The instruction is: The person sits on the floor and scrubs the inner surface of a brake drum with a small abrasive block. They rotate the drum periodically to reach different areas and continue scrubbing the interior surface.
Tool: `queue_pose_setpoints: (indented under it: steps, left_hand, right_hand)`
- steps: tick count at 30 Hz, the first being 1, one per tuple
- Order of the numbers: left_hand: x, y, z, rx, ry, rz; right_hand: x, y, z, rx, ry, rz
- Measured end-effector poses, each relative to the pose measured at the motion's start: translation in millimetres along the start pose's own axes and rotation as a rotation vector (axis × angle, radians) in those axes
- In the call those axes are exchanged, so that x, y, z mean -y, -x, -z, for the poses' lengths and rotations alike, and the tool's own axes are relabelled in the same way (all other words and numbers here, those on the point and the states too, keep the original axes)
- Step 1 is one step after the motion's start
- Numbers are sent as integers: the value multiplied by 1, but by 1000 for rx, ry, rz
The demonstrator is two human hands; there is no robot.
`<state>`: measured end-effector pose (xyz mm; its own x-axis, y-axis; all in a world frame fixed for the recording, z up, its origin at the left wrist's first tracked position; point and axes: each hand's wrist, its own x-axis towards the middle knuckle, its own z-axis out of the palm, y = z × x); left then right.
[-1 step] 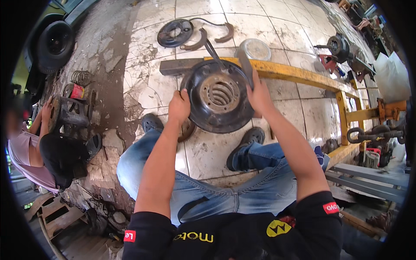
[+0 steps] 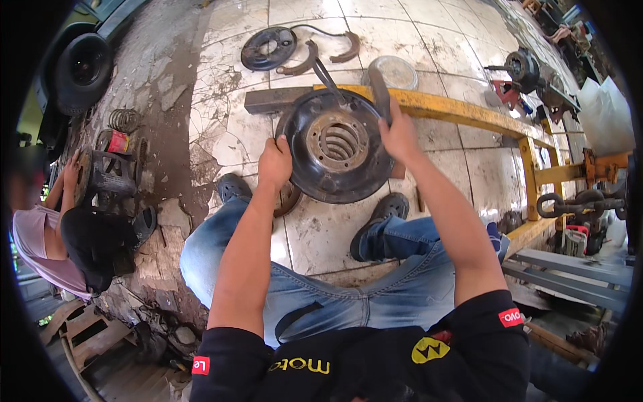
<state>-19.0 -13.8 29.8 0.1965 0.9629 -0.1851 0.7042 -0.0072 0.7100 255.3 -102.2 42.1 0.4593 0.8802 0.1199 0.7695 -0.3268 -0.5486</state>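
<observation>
A round black brake backing plate [image 2: 309,175] with a rusty ring around its central hole is in front of me, over the tiled floor. Part of a coil spring [image 2: 339,143] shows through that hole. My left hand [image 2: 275,159] is closed on the plate's left rim. At the upper right edge, my right hand [image 2: 401,137] is closed around the lower end of a curved brown brake shoe [image 2: 379,92], against the plate. A dark metal strip [image 2: 326,79] rises from the plate's top. My fingers partly hide both rims.
Behind the plate runs a yellow steel frame [image 2: 455,112] with a dark beam end [image 2: 263,100]. Beyond lie another backing plate [image 2: 269,59], loose brake shoes [image 2: 348,48] and a round pale lid [image 2: 395,72]. At left, another person [image 2: 43,234] sits beside metal parts.
The plate and both hands have shifted very slightly to the left. Both grips look the same.
</observation>
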Motion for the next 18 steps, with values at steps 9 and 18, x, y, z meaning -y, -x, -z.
queue_pose_setpoints:
  steps: [9, 18]
  left_hand:
    - [6, 6, 11, -18, -19, 75]
    - [1, -5, -4, -136, 87, 153]
  right_hand:
    - [8, 67, 46, 365, 67, 23]
    - [-57, 5, 15, 53, -157, -213]
